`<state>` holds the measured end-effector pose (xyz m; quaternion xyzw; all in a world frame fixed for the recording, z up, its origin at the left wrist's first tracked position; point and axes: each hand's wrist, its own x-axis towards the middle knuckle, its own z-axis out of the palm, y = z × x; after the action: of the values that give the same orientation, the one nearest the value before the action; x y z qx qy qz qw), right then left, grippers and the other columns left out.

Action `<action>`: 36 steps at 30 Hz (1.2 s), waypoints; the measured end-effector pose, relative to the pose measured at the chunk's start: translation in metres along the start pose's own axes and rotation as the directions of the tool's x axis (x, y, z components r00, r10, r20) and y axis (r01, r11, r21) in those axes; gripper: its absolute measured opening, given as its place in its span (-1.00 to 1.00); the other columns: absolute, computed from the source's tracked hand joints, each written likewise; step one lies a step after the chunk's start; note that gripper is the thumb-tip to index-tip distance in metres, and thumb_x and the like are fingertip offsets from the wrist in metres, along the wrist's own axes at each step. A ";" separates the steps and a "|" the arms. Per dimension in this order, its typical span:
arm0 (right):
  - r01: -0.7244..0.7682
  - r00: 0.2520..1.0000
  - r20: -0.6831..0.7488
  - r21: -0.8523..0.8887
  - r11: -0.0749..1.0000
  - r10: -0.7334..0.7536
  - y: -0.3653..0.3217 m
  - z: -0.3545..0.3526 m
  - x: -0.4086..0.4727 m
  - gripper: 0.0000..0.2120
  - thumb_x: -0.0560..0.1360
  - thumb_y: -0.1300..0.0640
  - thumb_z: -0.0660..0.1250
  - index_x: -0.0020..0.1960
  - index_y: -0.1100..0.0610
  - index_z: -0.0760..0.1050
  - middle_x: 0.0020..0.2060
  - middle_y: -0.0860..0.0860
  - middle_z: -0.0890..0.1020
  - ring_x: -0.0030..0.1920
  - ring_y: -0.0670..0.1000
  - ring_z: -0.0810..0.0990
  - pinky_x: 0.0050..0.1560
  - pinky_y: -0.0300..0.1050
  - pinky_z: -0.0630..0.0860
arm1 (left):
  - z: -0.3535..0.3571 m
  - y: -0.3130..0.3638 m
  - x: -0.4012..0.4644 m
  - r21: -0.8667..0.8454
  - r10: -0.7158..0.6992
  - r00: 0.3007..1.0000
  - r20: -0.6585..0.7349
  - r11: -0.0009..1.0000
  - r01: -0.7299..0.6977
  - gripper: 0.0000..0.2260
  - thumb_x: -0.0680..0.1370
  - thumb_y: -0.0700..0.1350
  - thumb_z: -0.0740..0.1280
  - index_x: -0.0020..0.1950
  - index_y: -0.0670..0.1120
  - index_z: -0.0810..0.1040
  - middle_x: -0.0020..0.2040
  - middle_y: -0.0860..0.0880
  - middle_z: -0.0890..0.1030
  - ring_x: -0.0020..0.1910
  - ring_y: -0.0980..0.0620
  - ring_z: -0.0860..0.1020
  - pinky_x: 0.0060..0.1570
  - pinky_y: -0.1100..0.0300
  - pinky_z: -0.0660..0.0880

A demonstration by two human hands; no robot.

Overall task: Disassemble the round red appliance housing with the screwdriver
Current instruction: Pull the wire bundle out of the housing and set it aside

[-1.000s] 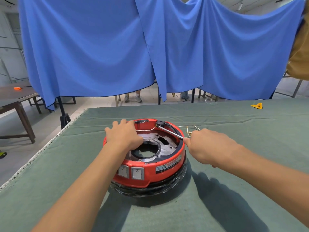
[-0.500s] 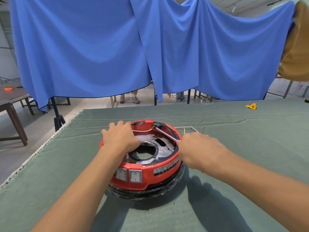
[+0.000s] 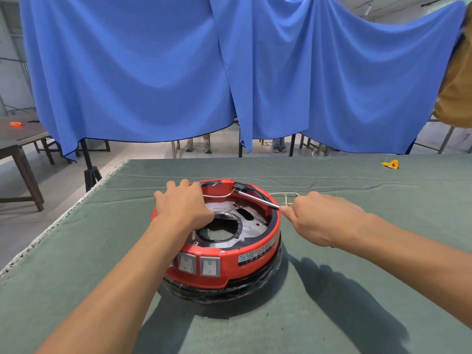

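Two blue drapes hang behind everything I log here, largest item first.

Worktop: green cloth cover, carrying the round red housing, my landmark for all that follows.

Housing: sits near the front middle of the worktop on a black base ring, open top up, grey metal plate and central hole showing inside, two rocker switches on its near wall.

Left hand: laid over the housing's left rim, fingers draped over the far edge, steadying it; it grasps nothing else.

Right hand: just right of the housing, clenched around the handle of the screwdriver; the handle itself is hidden in my fist.

Screwdriver shaft: slants across the housing's far right rim, tip at a black fitting on the far rim.

Thin wires: loose, trailing off the housing's right side past my knuckles.

Yellow scrap: far right of the housing.

Risk, as I judge it: the shallow shaft angle could let the tip slip out and skate toward the left hand; the loose wires could snag.
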<state>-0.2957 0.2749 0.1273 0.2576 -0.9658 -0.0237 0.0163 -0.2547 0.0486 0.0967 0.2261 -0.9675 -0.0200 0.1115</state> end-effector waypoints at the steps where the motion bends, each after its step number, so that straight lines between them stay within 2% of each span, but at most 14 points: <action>1: 0.006 1.000 -0.002 -0.004 1.000 -0.006 0.002 0.000 0.001 -0.54 0.65 -0.14 -0.09 -0.32 0.06 0.23 -0.37 -0.02 0.33 -0.41 -0.02 0.32 -0.23 -0.06 0.33 | 0.000 0.000 0.000 0.000 -0.002 1.000 0.001 1.000 0.002 -0.54 0.40 0.04 0.28 0.29 -0.01 0.39 0.22 -0.05 0.45 0.24 -0.15 0.34 0.19 -0.12 0.33; 4: 0.032 0.999 -0.007 -0.021 0.999 -0.032 0.006 -0.001 0.004 -0.54 0.65 -0.15 -0.10 -0.32 0.05 0.23 -0.36 -0.02 0.34 -0.34 0.05 0.36 -0.20 -0.05 0.33 | 0.001 0.001 0.000 0.001 -0.008 1.000 0.005 1.000 0.008 -0.53 0.40 0.05 0.28 0.29 0.00 0.38 0.22 -0.04 0.45 0.24 -0.14 0.34 0.18 -0.12 0.32; 14: 0.100 0.994 -0.038 -0.098 0.990 -0.104 0.020 -0.002 0.010 -0.50 0.65 -0.17 -0.11 -0.32 0.07 0.30 -0.37 -0.01 0.43 -0.39 -0.03 0.38 -0.30 -0.07 0.31 | -0.003 0.004 -0.003 -0.012 -0.037 0.999 0.006 0.999 0.037 -0.47 0.40 -0.01 0.25 0.38 0.00 0.34 0.32 -0.04 0.42 0.29 -0.15 0.32 0.22 -0.13 0.30; 19: 0.061 0.998 -0.029 -0.095 0.994 -0.064 0.011 0.002 -0.001 -0.55 0.65 -0.15 -0.11 -0.27 0.07 0.27 -0.34 -0.02 0.35 -0.24 0.12 0.44 -0.21 -0.03 0.38 | -0.004 0.004 -0.004 -0.014 -0.047 0.999 0.014 0.999 0.047 -0.47 0.41 -0.01 0.25 0.39 0.00 0.32 0.34 -0.05 0.41 0.31 -0.15 0.31 0.24 -0.14 0.29; 22: 0.071 0.995 -0.070 -0.101 0.992 -0.078 0.001 0.005 -0.008 -0.61 0.66 -0.10 -0.10 -0.22 0.07 0.25 -0.34 -0.02 0.27 -0.20 0.13 0.41 -0.20 -0.04 0.37 | -0.005 0.005 -0.005 -0.015 -0.041 0.999 0.013 0.999 0.042 -0.46 0.42 0.00 0.26 0.40 -0.01 0.31 0.34 -0.06 0.40 0.31 -0.15 0.31 0.25 -0.14 0.29; 29: 0.069 0.991 -0.113 -0.070 0.995 -0.076 -0.010 0.012 -0.014 -0.69 0.68 -0.02 -0.05 -0.15 0.07 0.30 -0.24 0.03 0.45 -0.13 0.15 0.53 -0.23 -0.05 0.35 | -0.002 0.005 -0.005 -0.016 -0.035 0.999 0.013 0.999 0.035 -0.49 0.42 -0.01 0.25 0.38 0.01 0.33 0.30 -0.06 0.42 0.29 -0.15 0.32 0.21 -0.12 0.29; 33: 0.044 0.993 -0.105 -0.059 0.997 -0.050 -0.011 0.011 -0.016 -0.68 0.67 -0.05 -0.08 -0.14 0.06 0.28 -0.03 0.09 0.57 0.01 0.19 0.59 -0.20 -0.05 0.33 | -0.003 0.005 -0.004 -0.016 -0.034 0.999 0.018 0.999 0.034 -0.50 0.42 -0.02 0.24 0.37 0.00 0.34 0.30 -0.07 0.41 0.29 -0.16 0.31 0.21 -0.12 0.29; 36: 0.040 0.995 -0.089 -0.055 0.998 -0.045 -0.014 0.010 -0.016 -0.66 0.67 -0.06 -0.08 -0.14 0.07 0.30 -0.14 0.07 0.50 -0.01 0.19 0.58 -0.20 -0.05 0.33 | -0.002 0.004 -0.004 -0.017 -0.037 0.999 0.021 0.999 0.038 -0.51 0.42 -0.01 0.24 0.36 0.00 0.34 0.30 -0.07 0.41 0.28 -0.16 0.31 0.21 -0.13 0.29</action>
<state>-0.2753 0.2710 0.1165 0.2782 -0.9575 -0.0383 0.0661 -0.2527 0.0537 0.0984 0.2429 -0.9640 -0.0330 0.1031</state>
